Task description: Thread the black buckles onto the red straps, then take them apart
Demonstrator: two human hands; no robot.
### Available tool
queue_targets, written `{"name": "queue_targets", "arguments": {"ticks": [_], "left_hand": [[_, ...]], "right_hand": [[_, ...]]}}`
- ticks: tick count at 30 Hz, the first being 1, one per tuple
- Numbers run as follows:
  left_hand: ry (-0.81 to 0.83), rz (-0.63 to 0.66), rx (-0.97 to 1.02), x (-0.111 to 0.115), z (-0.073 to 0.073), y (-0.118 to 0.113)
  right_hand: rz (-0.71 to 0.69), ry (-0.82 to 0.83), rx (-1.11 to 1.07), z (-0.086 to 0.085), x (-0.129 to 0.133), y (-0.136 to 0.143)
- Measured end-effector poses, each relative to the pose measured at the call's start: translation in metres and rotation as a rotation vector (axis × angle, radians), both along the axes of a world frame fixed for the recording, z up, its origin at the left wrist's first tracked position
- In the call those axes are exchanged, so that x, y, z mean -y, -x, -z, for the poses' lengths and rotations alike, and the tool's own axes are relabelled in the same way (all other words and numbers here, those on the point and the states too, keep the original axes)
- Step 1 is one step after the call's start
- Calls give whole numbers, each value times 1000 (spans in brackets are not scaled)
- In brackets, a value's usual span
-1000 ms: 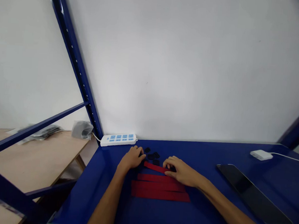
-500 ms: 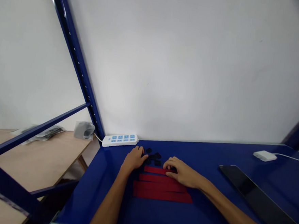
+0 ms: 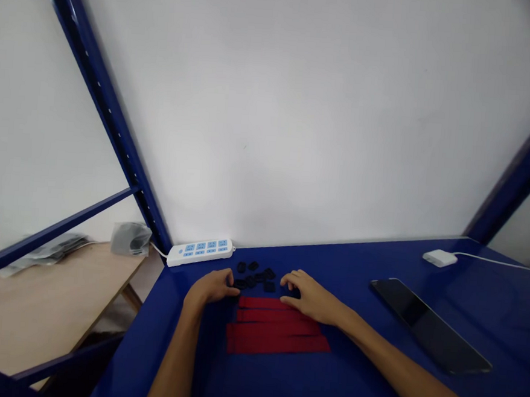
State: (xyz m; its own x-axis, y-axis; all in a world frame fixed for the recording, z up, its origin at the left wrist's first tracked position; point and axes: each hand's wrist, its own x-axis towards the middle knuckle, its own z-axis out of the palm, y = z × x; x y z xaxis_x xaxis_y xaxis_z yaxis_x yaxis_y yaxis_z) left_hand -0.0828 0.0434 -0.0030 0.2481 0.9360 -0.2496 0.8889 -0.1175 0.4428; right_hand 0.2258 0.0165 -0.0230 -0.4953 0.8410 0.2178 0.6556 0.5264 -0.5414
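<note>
Several red strips [image 3: 278, 330] lie side by side on the blue table [image 3: 343, 379]. Just beyond them is a loose cluster of small black pieces [image 3: 259, 277]. My left hand [image 3: 214, 285] rests at the left end of the farthest strip, beside the black pieces, its thumb and fingers apart with nothing visible between them. Over the right end of that same strip is my right hand [image 3: 306, 295], fingers curled and thumb apart, with no object seen in its grasp.
A white power strip [image 3: 201, 251] lies by the wall. On the right are a dark phone-like slab [image 3: 428, 325] and a white charger [image 3: 440, 258] with its cable. At left stand a blue rack post [image 3: 111, 115] and a wooden table [image 3: 49, 304] with plastic bags.
The camera view has shifted. My left hand has moved left, away from the black pieces, uncovering more of them, and its wrist is more bent. My right hand stays near the strip's right end.
</note>
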Motion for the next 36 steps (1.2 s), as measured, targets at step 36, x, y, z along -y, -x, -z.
{"name": "queue_targets", "arguments": {"ticks": [36], "left_hand": [[-408, 38, 119, 36, 6, -23]], "right_hand": [[141, -130, 122, 3, 6, -41]]}}
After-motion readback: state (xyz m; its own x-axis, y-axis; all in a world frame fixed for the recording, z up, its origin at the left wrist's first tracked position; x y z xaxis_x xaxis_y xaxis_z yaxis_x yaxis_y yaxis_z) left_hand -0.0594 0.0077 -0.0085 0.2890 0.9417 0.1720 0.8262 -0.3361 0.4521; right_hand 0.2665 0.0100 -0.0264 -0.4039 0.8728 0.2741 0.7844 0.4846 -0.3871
